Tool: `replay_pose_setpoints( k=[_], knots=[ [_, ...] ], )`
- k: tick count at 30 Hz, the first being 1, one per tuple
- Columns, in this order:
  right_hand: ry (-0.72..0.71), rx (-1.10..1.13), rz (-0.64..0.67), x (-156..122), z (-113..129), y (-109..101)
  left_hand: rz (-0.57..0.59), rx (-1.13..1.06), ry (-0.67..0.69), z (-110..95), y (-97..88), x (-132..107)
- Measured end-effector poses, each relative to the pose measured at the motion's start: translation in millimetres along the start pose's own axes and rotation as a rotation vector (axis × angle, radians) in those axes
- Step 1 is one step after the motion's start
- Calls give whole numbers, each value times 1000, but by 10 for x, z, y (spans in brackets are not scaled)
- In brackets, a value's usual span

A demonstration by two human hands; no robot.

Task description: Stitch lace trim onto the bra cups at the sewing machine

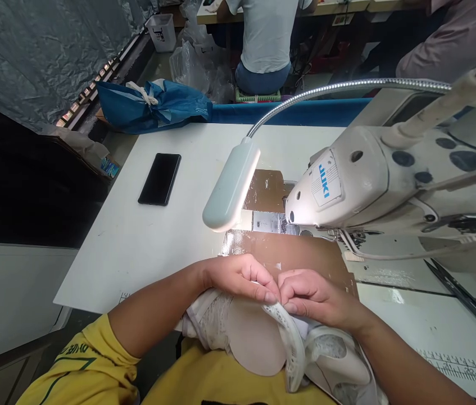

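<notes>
Remotely, I had left hand point(241, 278) and right hand point(322, 295) nearly touching, both pinched on edge of white lace garment point(257, 337). Rest lay below grip, against yellow shirt point(204, 371); sewing machine point(364, 185) stood beyond, to grip's right. Good handling, I judged, wanted edge flat, tension even, loose band point(294, 351) untwisted.

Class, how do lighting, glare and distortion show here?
Head view: the lamp glows along one edge; glare whitens parts of the brown covering. Head view, left: the black area holds little detail. Head view, lower corners: forearms look stretched, probably wide-lens distortion.
</notes>
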State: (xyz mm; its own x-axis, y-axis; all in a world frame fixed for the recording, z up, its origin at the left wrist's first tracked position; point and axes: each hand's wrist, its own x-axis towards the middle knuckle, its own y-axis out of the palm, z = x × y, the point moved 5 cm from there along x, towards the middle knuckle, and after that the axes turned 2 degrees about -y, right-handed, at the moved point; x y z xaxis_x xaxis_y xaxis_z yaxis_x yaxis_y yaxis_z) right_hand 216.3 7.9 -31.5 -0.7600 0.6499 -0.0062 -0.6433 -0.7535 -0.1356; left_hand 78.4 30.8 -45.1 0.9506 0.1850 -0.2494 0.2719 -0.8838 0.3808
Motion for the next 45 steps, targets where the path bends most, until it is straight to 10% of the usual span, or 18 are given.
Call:
replay_pose_setpoints(
  k=[45],
  knots=[
    [-14, 43, 48, -2, 54, -35, 17, -23, -15, 6, 0, 5]
  ],
)
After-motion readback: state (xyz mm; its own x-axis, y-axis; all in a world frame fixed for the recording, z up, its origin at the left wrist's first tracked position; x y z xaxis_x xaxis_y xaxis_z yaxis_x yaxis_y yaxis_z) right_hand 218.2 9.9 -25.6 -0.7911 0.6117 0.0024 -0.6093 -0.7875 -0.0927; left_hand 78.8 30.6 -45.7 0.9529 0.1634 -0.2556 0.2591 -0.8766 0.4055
